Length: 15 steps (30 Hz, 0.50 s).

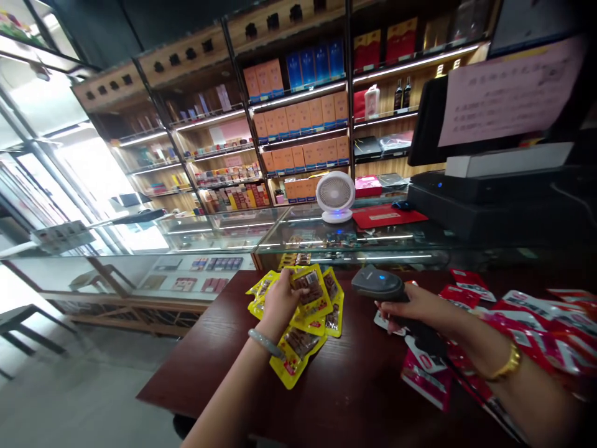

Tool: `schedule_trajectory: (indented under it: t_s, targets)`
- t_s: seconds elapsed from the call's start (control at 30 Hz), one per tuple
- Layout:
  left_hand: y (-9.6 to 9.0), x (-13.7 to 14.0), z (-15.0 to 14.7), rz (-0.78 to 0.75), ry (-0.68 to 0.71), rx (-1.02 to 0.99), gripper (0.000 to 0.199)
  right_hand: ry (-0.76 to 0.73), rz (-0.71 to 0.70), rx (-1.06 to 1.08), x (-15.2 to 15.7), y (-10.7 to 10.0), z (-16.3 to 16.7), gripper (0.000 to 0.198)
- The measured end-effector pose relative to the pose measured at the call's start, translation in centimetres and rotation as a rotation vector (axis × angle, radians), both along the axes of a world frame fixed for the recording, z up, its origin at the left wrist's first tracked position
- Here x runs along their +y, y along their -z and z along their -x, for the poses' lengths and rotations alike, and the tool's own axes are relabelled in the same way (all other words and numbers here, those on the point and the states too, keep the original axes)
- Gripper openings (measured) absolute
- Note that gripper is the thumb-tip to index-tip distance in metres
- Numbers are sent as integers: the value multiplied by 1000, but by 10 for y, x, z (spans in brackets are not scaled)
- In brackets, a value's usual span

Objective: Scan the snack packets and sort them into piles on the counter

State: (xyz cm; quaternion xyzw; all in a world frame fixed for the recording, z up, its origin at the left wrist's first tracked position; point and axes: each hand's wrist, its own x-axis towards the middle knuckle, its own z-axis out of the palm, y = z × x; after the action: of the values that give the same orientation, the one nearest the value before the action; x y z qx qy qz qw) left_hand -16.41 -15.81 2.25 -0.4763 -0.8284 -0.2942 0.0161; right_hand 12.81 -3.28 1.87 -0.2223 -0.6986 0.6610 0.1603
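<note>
The left hand (280,298) pinched one yellow snack packet (310,289) up off the fanned pile (298,342), tilting its face toward three o'clock, where the right hand (410,308) had closed round the scanner (377,283), aimed back across the dark surface (224,361).

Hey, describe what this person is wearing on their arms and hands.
Both forearms are bare, with no sleeves showing and no gloves. The left hand has a pale grey-green bangle at the wrist. The right hand has a gold bracelet at the wrist. No rings can be made out.
</note>
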Motion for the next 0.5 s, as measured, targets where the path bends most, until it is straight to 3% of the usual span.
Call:
schedule_trajectory:
  t_s: [0.1, 0.17, 0.33, 0.4, 0.5]
  targets:
    - [-9, 11, -18, -101, 39, -61, 41, 30, -24, -29, 6, 5, -13, 48]
    - [-4, 26, -32, -171, 119, -202, 42, 64, -41, -53, 10, 9, -21, 49]
    - [31, 76, -67, -285, 333, -540, 32, 174, -186, -23, 21, 12, -36, 48]
    - [45, 89, -75, -314, 329, -577, 32, 208, -275, -38, 23, 10, -40, 49]
    - [60, 97, -79, -332, 283, -593, 34, 209, -291, -99, 23, 9, -44, 51]
